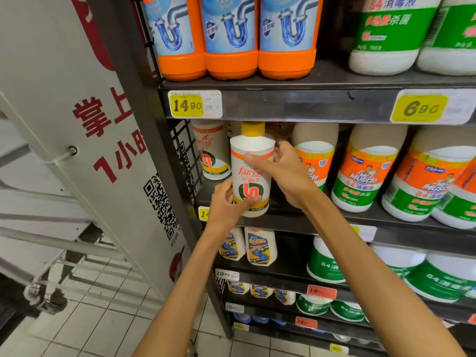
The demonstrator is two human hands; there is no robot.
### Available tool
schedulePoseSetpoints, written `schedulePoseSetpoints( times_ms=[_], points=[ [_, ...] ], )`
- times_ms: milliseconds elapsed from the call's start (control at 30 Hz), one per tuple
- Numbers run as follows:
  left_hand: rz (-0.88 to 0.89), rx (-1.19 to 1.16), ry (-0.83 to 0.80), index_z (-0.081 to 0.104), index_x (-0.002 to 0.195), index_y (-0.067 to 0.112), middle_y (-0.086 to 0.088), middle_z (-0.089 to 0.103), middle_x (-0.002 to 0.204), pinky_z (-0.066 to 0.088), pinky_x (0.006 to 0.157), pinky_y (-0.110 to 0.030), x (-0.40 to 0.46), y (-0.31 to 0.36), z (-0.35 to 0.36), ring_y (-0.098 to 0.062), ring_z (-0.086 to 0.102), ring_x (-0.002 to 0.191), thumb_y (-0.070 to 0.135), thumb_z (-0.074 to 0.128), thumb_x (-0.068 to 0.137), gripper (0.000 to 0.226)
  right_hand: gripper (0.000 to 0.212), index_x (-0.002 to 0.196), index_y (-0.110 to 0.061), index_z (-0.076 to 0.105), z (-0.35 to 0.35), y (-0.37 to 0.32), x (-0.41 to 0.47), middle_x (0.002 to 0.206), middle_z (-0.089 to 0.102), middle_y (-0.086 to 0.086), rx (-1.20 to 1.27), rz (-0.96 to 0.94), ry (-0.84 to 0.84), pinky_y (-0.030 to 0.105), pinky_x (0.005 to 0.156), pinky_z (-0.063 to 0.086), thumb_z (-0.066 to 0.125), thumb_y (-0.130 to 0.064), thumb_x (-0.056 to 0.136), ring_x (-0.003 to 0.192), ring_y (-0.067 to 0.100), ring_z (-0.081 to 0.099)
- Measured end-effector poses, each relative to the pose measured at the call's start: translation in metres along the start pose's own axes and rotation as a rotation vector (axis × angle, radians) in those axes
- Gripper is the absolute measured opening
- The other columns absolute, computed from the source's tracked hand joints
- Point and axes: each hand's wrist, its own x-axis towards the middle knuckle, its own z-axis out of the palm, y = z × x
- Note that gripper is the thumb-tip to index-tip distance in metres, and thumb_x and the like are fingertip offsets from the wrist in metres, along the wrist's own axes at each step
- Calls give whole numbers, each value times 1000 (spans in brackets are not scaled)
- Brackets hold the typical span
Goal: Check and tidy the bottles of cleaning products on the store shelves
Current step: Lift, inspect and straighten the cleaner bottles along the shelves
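From the head camera, the only view, a person stands at a dark metal shelf unit point(309, 105) and holds a white bottle with a yellow cap point(251, 171) upright just in front of the second shelf, near the frame's centre. The left hand point(226, 202) grasps its base from seven o'clock, thumb lying across the lower label; the right hand point(286, 173) grips the shoulder from three o'clock, thumb pressed over the orange band, fingers curled behind. Its label faces outward and reads "farcent" in red script above a green-and-red pipe emblem. To do this step well, I would judge she or he should keep the label square to the aisle, lower the base flat onto the shelf and slide it back beside the matching bottle point(212, 150) standing at ten o'clock, without knocking the neighbours. At three o'clock stand Mr Muscle bottles point(365, 171), orange and green, marked "84". On the shelf above, at twelve o'clock, are orange drain-cleaner bottles point(231, 34) with a blue pipe picture, and at one o'clock white-and-green bottles point(389, 32) reading "84". Yellow price tags show "14.90" point(194, 104) and "6.90" point(422, 108). At nine o'clock a white sign point(85, 104) carries red Chinese characters and a QR code.
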Motion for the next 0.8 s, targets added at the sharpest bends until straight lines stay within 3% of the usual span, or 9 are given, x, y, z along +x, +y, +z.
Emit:
schedulePoseSetpoints(
  times_ms=[67, 200, 267, 433, 500, 600, 667, 800],
  points=[
    [19, 37, -11, 60, 113, 18, -3, 68, 107, 53, 73, -16, 7, 0, -1, -7, 68, 93, 10, 80, 71, 48, 47, 108, -23, 46, 0, 2, 4, 115, 63, 4, -92, -3, 14, 31, 78, 58, 79, -21, 74, 94, 14, 65],
    [4, 37, 44, 55, 122, 16, 4, 67, 108, 51, 77, -11, 15, -6, -2, 1, 65, 95, 12, 78, 74, 54, 75, 138, -16, 30, 1, 10, 6, 136, 47, 2, -229, -63, -22, 21, 84, 49, 74, -8, 79, 110, 5, 47],
    [0, 34, 65, 54, 122, 17, 7, 66, 107, 49, 75, -8, 17, -9, -2, 5, 64, 93, 12, 78, 75, 53, 80, 144, -13, 23, -1, 14, 6, 145, 39, 5, -225, -83, -27, 20, 92, 44, 71, -5, 81, 119, 6, 41],
    [3, 88, -5, 50, 126, 16, -1, 64, 115, 50, 77, -10, 20, -10, -4, -4, 62, 101, 11, 78, 74, 59, 78, 145, -12, 21, -4, 17, 5, 145, 39, 11, -228, -108, -22, 33, 99, 45, 68, -4, 84, 131, 23, 42],
    [9, 137, -56, 47, 130, 13, -3, 63, 120, 50, 81, -12, 22, -9, -6, -9, 61, 107, 7, 79, 73, 66, 76, 146, -15, 20, -7, 16, 3, 143, 41, 9, -225, -121, -17, 27, 94, 49, 65, -3, 86, 126, 18, 47],
    [6, 190, -94, 44, 134, 13, -5, 61, 124, 49, 93, -23, 23, -9, -9, -14, 59, 113, 0, 78, 72, 72, 73, 146, -21, 23, -8, 9, 0, 133, 43, -3, -209, -153, -46, 7, 73, 48, 64, -5, 88, 109, 1, 53],
    [3, 205, -86, 43, 136, 10, -6, 61, 125, 48, 95, -26, 23, -9, -10, -15, 59, 113, -2, 78, 71, 75, 67, 143, -20, 30, -8, 4, 0, 134, 47, -5, -200, -177, -44, 11, 76, 51, 66, -13, 88, 113, 6, 54],
    [15, 221, -10, 43, 135, 6, -9, 60, 126, 47, 91, -16, 18, -11, -7, -15, 58, 113, 1, 79, 71, 74, 58, 141, -16, 34, -5, -3, -1, 141, 47, 7, -217, -172, -7, 31, 95, 51, 62, -19, 91, 122, 19, 52]
  ],
)
